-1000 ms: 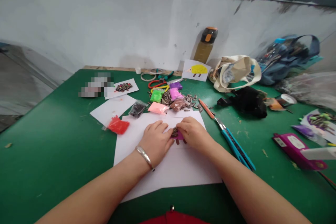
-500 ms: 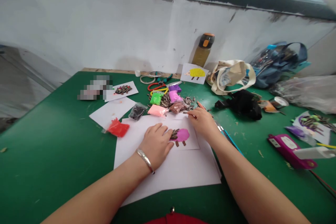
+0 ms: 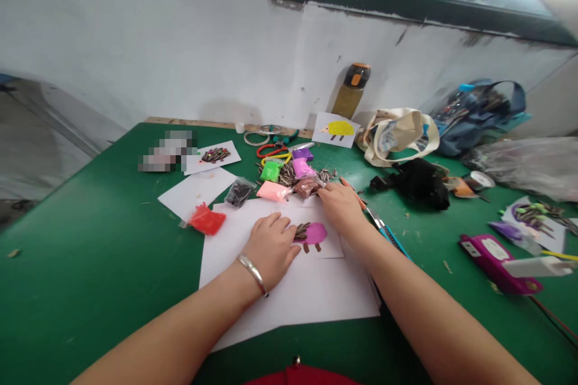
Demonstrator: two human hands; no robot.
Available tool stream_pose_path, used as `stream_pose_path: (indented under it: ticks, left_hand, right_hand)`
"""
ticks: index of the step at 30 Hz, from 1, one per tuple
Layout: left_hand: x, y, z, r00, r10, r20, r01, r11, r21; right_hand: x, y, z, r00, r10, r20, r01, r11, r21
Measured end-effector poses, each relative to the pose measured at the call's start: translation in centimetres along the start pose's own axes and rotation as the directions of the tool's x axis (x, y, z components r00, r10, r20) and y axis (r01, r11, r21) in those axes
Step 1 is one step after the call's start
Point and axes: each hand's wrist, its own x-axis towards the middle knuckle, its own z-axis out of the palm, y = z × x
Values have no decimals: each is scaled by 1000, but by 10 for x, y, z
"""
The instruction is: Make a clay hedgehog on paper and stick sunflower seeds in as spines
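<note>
My left hand (image 3: 271, 245), a silver bangle on its wrist, lies flat with fingers spread on a small white card (image 3: 332, 245) that carries a purple clay hedgehog shape (image 3: 313, 233) with seeds stuck in its left end. My right hand (image 3: 338, 203) reaches past the card to the pile of striped sunflower seeds (image 3: 288, 173); its fingertips curl down at the near edge of the seeds beside a brown clay packet (image 3: 306, 186). What they pinch is hidden. Larger white sheets (image 3: 311, 295) lie beneath the card on the green table (image 3: 90, 264).
Clay packets lie around the seeds: red (image 3: 206, 219), pink (image 3: 273, 190), green (image 3: 270, 169), purple (image 3: 301, 166). A blue utility knife (image 3: 383, 230) lies by my right forearm. Behind are scissors (image 3: 272, 150), a bottle (image 3: 351, 91), a yellow hedgehog card (image 3: 336, 129), bags (image 3: 400, 132) and a magenta case (image 3: 494, 255).
My right hand left the purple clay shape and moved up and away to the seed pile, uncovering the shape. My left hand stayed on the card.
</note>
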Motion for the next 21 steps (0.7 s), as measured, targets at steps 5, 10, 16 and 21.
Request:
stream_pose_path:
  ticks: [5, 10, 16, 21]
  left_hand:
    - [0, 0, 0, 1000, -4, 11, 4, 1000, 2]
    - [0, 0, 0, 1000, -1, 10, 1, 1000, 4]
    - [1, 0, 1, 1000, 8, -15, -8, 1000, 5]
    - [0, -1, 3, 999, 16, -31, -16, 1000, -7]
  right_hand:
    - [-2, -4, -8, 998, -56, 43, 58, 997, -43]
    - [-1, -3, -18, 987, -137, 85, 141, 989, -46]
    - [4, 4, -21, 958, -272, 88, 273, 962, -1]
    - [-5, 1, -22, 984, -174, -39, 179, 962, 206]
